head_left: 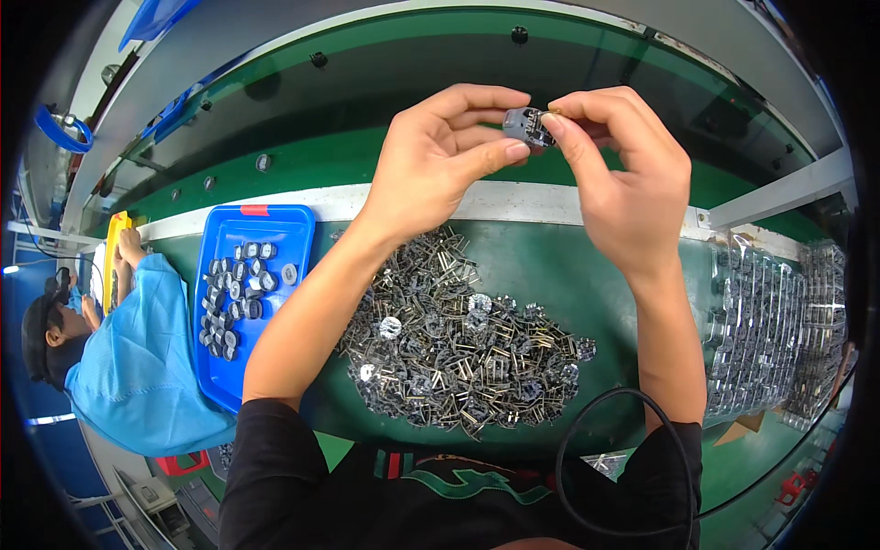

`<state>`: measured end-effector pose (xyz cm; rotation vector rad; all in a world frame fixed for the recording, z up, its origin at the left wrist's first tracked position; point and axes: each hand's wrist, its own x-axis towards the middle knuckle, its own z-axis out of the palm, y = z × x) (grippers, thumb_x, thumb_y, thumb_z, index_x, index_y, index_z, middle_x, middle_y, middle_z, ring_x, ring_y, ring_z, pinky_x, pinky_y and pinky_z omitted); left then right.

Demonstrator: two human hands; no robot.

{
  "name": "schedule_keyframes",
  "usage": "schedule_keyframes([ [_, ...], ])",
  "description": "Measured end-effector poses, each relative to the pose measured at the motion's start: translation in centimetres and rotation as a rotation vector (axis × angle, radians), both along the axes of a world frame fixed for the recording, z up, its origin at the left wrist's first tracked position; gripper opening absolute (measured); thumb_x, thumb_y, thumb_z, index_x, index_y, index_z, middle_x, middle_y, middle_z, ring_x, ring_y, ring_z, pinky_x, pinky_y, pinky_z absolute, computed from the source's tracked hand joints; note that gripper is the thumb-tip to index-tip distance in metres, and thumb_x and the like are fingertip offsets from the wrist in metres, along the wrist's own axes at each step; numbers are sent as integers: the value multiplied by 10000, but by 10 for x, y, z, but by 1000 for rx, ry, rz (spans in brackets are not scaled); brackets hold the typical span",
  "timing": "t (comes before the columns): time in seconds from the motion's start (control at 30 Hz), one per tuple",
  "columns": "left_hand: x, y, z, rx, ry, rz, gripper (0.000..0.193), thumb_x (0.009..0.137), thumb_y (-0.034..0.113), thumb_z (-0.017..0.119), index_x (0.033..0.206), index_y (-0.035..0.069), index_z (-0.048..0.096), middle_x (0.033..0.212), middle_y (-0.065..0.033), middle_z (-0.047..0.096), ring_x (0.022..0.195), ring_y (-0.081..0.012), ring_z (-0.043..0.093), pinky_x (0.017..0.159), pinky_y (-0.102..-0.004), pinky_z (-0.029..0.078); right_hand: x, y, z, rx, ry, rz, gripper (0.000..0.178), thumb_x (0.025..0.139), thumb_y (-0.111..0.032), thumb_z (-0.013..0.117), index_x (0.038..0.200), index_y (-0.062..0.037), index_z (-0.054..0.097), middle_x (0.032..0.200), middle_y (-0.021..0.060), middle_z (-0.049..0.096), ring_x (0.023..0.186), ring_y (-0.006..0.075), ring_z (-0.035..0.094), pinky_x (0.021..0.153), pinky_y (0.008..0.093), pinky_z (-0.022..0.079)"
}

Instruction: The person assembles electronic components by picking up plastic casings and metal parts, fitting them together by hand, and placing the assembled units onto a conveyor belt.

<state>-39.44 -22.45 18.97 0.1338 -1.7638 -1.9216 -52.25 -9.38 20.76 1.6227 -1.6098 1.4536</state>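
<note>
Above the far edge of the table, my left hand (431,156) grips a small grey plastic housing (520,123) between thumb and fingers. Metal contacts show on the side of the housing that faces right. My right hand (632,170) is closed in a pinch at that side, thumb and forefinger against the contacts. Whatever small piece lies between those fingertips is too small to name. Below my hands, a heap of dark grey parts with metal pins (467,357) spreads over the green tabletop (541,261).
A blue tray (291,229) with several round grey parts (236,286) stands at left. Beyond the table runs a green conveyor belt (344,160) carrying scattered parts. Stacked clear plastic trays (752,330) fill the right side. A co-worker in a blue smock (137,357) sits far left. A black cable (632,394) loops near my right arm.
</note>
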Motion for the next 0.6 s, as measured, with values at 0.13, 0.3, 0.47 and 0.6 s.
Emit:
schedule_keyframes([
  [0.13, 3, 3, -1, 211, 64, -112, 427, 880, -59, 670, 1284, -70, 529, 1148, -178, 667, 1017, -225, 685, 912, -338, 586, 7, 4, 6, -6, -223, 99, 99, 787, 54, 719, 865, 7, 680, 793, 76, 644, 647, 167, 645, 560, 281, 531],
  [0.3, 4, 7, -3, 213, 18, -110, 413, 876, -58, 674, 1266, -64, 539, 1151, -169, 671, 1016, -205, 684, 896, -338, 593, 10, 5, 5, 25, -101, 46, 111, 773, 62, 728, 859, 11, 680, 782, 81, 631, 647, 177, 636, 549, 278, 516],
  [0.47, 6, 10, -1, 208, 14, -63, 402, 867, -45, 702, 1248, -49, 574, 1131, -166, 680, 986, -190, 693, 895, -295, 573, 13, 1, 1, 21, -84, 22, 116, 769, 68, 729, 856, 8, 682, 785, 82, 618, 646, 190, 622, 545, 294, 497],
  [0.6, 0, 5, 0, 140, -1, -25, 416, 851, -69, 702, 1249, -72, 583, 1143, -177, 681, 1013, -191, 686, 918, -295, 564, 8, -10, -17, -62, -54, -6, 121, 764, 65, 734, 856, 5, 684, 800, 82, 609, 645, 194, 612, 552, 304, 492],
])
